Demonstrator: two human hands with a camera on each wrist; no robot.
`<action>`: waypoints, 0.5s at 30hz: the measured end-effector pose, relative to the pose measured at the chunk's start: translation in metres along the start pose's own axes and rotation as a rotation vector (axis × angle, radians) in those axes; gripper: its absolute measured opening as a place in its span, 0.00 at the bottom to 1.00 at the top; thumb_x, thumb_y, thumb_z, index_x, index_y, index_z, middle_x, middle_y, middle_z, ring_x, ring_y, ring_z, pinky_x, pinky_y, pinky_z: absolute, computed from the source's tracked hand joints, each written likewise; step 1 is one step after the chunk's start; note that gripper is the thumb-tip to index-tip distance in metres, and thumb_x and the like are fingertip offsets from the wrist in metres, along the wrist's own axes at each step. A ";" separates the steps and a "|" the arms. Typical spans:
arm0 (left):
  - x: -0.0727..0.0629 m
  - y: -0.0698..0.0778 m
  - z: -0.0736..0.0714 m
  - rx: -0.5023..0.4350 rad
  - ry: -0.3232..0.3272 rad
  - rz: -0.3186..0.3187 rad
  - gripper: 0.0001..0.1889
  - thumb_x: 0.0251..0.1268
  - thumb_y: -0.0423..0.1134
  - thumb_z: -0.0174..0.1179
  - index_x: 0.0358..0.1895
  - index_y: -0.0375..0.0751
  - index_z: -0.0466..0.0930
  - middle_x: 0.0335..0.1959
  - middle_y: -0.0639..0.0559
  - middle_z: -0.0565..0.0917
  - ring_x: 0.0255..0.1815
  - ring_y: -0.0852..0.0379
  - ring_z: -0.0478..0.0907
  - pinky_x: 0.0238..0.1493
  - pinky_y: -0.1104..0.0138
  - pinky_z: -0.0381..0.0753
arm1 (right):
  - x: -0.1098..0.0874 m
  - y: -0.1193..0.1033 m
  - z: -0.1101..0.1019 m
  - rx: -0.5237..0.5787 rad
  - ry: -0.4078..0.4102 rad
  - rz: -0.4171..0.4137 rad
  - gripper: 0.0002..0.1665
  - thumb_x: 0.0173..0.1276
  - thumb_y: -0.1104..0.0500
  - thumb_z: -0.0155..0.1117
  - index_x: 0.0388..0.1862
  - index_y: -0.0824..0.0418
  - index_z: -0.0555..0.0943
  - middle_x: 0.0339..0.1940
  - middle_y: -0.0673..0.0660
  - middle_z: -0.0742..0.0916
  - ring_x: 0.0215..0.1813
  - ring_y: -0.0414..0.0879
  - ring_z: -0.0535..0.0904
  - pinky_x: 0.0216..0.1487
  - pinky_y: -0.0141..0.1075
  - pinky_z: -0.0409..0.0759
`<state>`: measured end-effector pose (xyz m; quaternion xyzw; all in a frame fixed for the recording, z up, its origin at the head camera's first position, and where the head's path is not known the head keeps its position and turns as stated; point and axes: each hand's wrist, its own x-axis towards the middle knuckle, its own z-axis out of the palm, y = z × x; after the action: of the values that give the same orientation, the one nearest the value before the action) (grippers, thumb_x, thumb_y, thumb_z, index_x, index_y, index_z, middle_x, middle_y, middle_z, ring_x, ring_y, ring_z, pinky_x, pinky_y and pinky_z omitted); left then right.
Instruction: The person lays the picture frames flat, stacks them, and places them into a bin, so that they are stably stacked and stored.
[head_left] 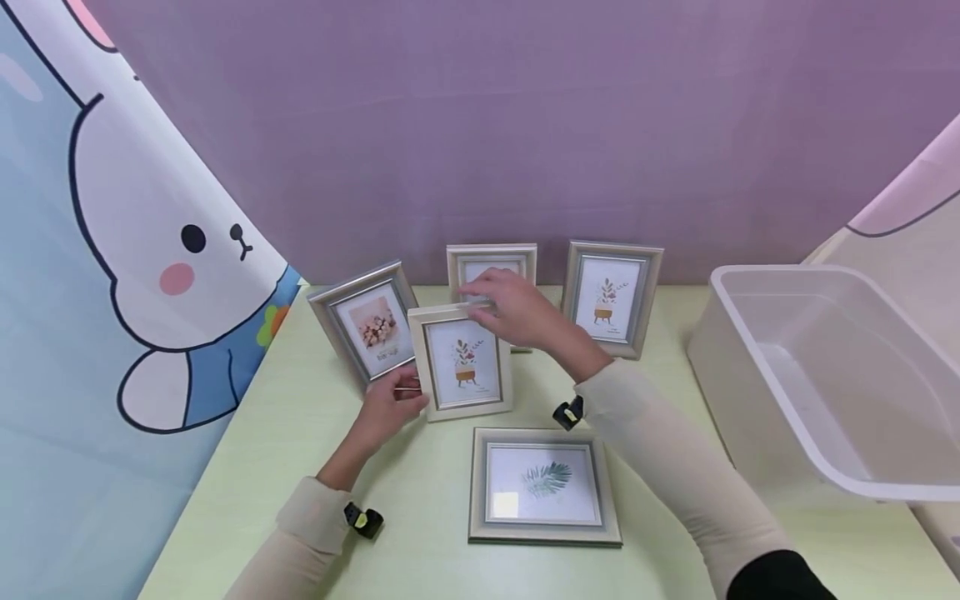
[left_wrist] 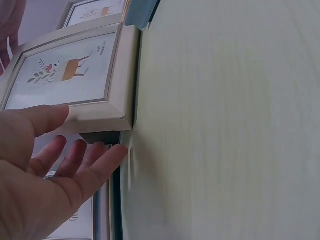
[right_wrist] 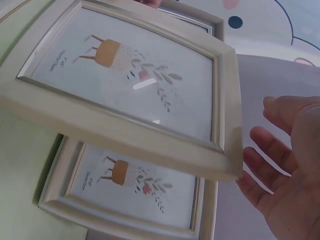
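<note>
A cream photo frame with a potted-plant print stands upright on the table, tilted slightly back. Beside its lower left corner is my left hand; in the left wrist view the thumb lies at the frame's side edge while the other fingers spread loosely behind it. Above the top right corner, my right hand hovers with loosely bent fingers. The right wrist view shows those fingers near the frame's top edge, gripping nothing. Whether one fingertip touches that edge, I cannot tell.
Behind stand a silver-grey frame at left, a partly hidden frame in the middle and another frame at right. A leaf-print frame lies flat in front. A white plastic bin stands at the right.
</note>
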<state>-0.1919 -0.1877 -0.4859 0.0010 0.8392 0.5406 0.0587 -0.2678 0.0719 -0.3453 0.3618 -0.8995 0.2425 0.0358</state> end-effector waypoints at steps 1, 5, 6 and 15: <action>0.000 0.001 0.001 -0.004 0.000 -0.004 0.20 0.66 0.29 0.66 0.60 0.33 0.77 0.53 0.35 0.83 0.54 0.43 0.85 0.46 0.61 0.90 | 0.002 -0.002 0.002 -0.013 -0.010 -0.004 0.22 0.77 0.54 0.61 0.68 0.53 0.79 0.63 0.56 0.83 0.67 0.53 0.76 0.71 0.50 0.74; 0.000 0.000 0.003 -0.039 -0.009 -0.024 0.18 0.66 0.27 0.65 0.58 0.33 0.77 0.50 0.36 0.83 0.47 0.50 0.85 0.44 0.60 0.90 | 0.007 -0.006 0.010 -0.055 -0.032 -0.029 0.22 0.77 0.56 0.61 0.67 0.53 0.80 0.62 0.56 0.84 0.66 0.52 0.77 0.70 0.48 0.75; 0.001 0.000 0.003 -0.050 -0.011 -0.030 0.18 0.65 0.27 0.64 0.58 0.33 0.77 0.49 0.37 0.83 0.45 0.52 0.84 0.43 0.60 0.90 | 0.008 -0.007 0.012 -0.066 -0.027 -0.037 0.21 0.77 0.57 0.61 0.67 0.53 0.80 0.61 0.55 0.85 0.65 0.52 0.78 0.70 0.48 0.76; 0.004 -0.006 0.004 -0.071 -0.035 -0.025 0.16 0.67 0.25 0.63 0.56 0.31 0.77 0.47 0.37 0.83 0.41 0.56 0.82 0.41 0.63 0.90 | 0.011 -0.009 0.022 -0.134 0.061 -0.044 0.18 0.75 0.64 0.60 0.60 0.54 0.85 0.55 0.54 0.88 0.59 0.51 0.82 0.63 0.48 0.79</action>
<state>-0.1948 -0.1862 -0.4933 -0.0022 0.8184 0.5690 0.0803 -0.2673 0.0489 -0.3580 0.3707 -0.9040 0.1918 0.0925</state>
